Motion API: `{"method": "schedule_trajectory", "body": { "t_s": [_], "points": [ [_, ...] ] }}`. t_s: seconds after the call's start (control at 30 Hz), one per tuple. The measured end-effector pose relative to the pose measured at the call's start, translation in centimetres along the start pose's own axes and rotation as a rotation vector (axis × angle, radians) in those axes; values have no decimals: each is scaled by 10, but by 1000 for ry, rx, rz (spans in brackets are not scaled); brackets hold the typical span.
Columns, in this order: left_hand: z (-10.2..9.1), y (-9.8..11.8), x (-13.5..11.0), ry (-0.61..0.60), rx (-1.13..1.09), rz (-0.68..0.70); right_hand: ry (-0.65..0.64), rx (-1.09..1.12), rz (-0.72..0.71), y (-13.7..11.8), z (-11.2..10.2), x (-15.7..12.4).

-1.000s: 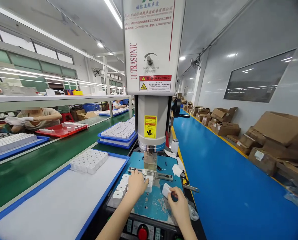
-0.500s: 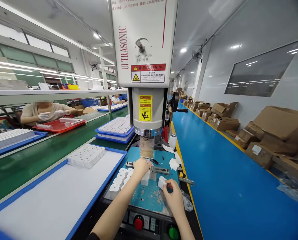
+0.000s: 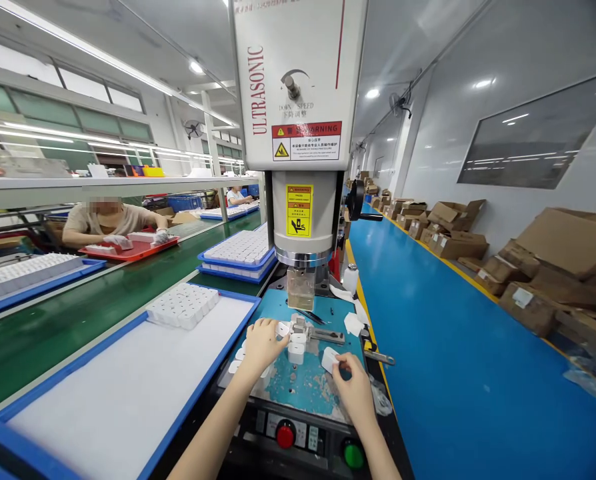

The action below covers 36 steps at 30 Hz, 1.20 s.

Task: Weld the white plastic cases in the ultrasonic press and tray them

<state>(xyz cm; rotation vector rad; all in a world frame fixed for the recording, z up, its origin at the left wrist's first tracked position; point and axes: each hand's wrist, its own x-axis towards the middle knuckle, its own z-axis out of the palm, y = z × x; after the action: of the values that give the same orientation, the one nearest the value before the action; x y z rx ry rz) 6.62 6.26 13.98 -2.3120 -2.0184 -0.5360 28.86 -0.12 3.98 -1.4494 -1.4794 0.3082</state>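
My left hand point(image 3: 264, 345) pinches a small white plastic housing point(image 3: 282, 329) between thumb and fingers, just left of the metal fixture point(image 3: 328, 335). Closed on another white housing point(image 3: 329, 359), my right hand point(image 3: 354, 385) is at the right side of the blue machine plate point(image 3: 283, 397). Between the hands stands a third white housing point(image 3: 297, 353), close in front of the fixture. More white housings point(image 3: 235, 367) sit at the plate's left, partly hidden behind my left hand and forearm. Above the fixture hangs the ultrasonic machine's press head point(image 3: 301, 288), apart from it.
To the left, a blue-rimmed tray point(image 3: 113, 347) bears a block of white housings point(image 3: 184, 305). Stacked trays point(image 3: 235, 267) stand behind it. A red button point(image 3: 285, 435) and a green button point(image 3: 353, 455) face me. A wrench point(image 3: 379, 357) juts out rightward. Across the belt sits a co-worker point(image 3: 113, 223).
My left hand has drawn back and left from under the press head, with a housing in its fingers. My right hand keeps its housing. The whole view has shifted slightly.
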Motion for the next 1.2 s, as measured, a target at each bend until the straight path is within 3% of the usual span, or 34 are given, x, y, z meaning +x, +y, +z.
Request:
{"method": "schedule_trajectory", "body": {
  "t_s": [0.53,0.7,0.8,0.9,1.07,1.2],
  "points": [
    [28,9,2,46,46,139,40,-4,4,-1,-1,-2],
    [19,4,-2,127,27,150,46,58,24,-8,-7,24],
    [5,-3,-25,276,-113,159,-36,74,-23,-21,-3,53],
    [0,-14,-67,364,-305,172,-116,102,-39,-34,9,78],
    [32,-53,-132,399,-361,170,-176,106,-71,-43,34,96],
    [60,-87,-149,402,-333,122,-224,92,-72,-43,47,96]
  ]
}}
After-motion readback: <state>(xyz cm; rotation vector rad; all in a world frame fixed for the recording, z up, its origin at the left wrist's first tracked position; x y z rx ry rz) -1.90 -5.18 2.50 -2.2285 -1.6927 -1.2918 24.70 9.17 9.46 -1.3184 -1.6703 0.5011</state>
